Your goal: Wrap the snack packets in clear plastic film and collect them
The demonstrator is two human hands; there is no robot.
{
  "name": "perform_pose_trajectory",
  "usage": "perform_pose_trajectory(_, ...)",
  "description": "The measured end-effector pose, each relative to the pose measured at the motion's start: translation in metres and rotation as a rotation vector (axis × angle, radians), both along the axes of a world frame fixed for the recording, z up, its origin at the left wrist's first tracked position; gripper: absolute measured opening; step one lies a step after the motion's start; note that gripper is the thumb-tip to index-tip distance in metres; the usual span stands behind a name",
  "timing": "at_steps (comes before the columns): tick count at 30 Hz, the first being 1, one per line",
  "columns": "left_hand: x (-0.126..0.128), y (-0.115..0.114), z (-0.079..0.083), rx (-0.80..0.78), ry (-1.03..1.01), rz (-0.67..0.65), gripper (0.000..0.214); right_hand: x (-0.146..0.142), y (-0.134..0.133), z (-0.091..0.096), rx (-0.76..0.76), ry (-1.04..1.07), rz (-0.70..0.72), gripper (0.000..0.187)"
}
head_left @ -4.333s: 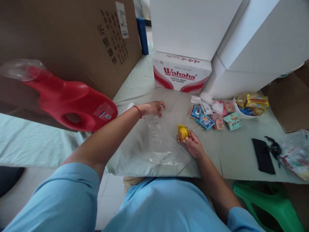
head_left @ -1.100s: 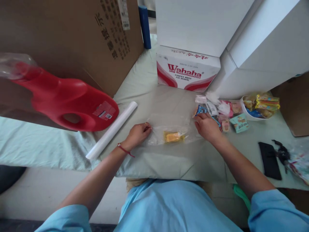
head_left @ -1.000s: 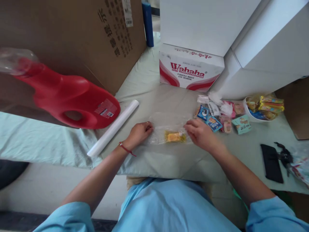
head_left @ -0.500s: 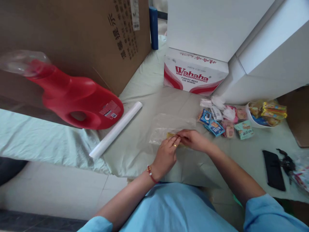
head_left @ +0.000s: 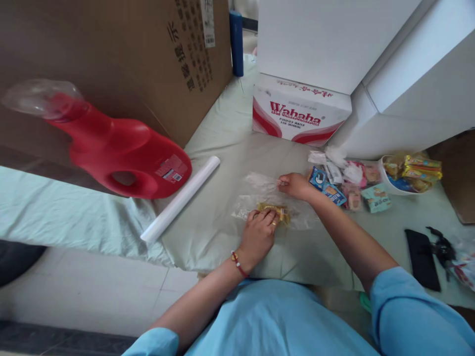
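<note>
A yellow snack packet (head_left: pixel 273 212) lies on a sheet of clear plastic wrap (head_left: pixel 256 190) spread over the pale green cloth (head_left: pixel 208 217). My left hand (head_left: pixel 259 236) presses down on the packet with its fingers curled over it. My right hand (head_left: pixel 294 184) pinches the far edge of the wrap just beyond the packet and lifts it a little. A white roll of wrap (head_left: pixel 181 198) lies to the left, apart from both hands.
A red detergent jug (head_left: pixel 111 148) lies on its side at left before a large brown carton (head_left: pixel 111 59). Several small snack packets (head_left: pixel 341 183) and a white bowl (head_left: pixel 389 183) of snacks sit right. A Wahaha box (head_left: pixel 300 116), white boxes, a black phone (head_left: pixel 422 258) and keys lie beyond.
The yellow packet went from my right hand onto the wrap. My left hand moved from the wrap's left edge onto the packet. My right hand shifted from the packet to the wrap's far edge.
</note>
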State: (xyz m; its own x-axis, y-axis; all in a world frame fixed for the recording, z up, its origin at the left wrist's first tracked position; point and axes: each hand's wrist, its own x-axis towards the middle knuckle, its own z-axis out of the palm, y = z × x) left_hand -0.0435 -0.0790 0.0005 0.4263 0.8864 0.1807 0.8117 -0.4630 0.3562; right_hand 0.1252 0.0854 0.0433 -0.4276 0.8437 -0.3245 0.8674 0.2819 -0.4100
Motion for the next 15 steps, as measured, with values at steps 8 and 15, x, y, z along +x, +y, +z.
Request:
perform_pose_trajectory(8,-0.006,0.000,-0.009,-0.082,-0.126,0.009,0.037,0.016,-0.104,-0.005,0.111,-0.031,0.387,0.050)
perform_pose_trajectory(15,-0.065,-0.002,-0.023,-0.155,-0.710,0.333,0.030,0.020,-0.130,-0.034,0.137,0.027,0.375,0.064)
